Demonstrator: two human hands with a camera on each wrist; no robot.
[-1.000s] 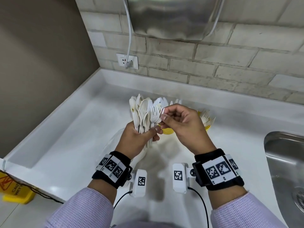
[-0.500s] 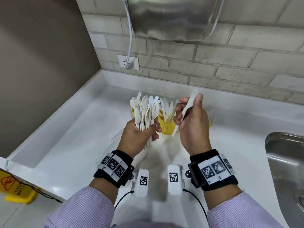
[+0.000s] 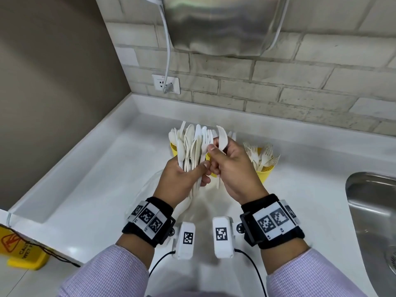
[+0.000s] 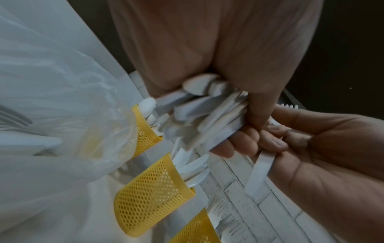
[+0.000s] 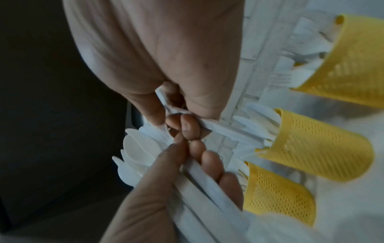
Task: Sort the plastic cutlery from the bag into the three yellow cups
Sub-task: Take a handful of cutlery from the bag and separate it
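Note:
My left hand (image 3: 199,174) grips a thick bundle of white plastic cutlery (image 3: 192,146) upright, heads up; spoons, knives and a fork show in it. My right hand (image 3: 214,159) is pressed against the bundle's right side and holds one white knife (image 3: 221,138), blade up, its handle sticking out below the palm (image 4: 257,174). Behind the hands stand three yellow mesh cups: the left cup (image 3: 173,147), the middle cup (image 4: 153,194) with knives, mostly hidden in the head view, and the right cup (image 3: 265,170) full of forks. The clear plastic bag (image 3: 150,185) lies under my left wrist.
The white counter (image 3: 96,189) has a raised rim at the left and back. A steel sink (image 3: 375,211) is set in at the right. A wall socket (image 3: 166,83) with a cable and a steel dispenser (image 3: 220,24) hang on the brick wall. A yellow wet-floor sign (image 3: 19,251) stands lower left.
One second ago my right hand pinched a piece in the bundle, then lifted a knife off to the right. Now it is back against the bundle, holding a knife. The left hand stayed put.

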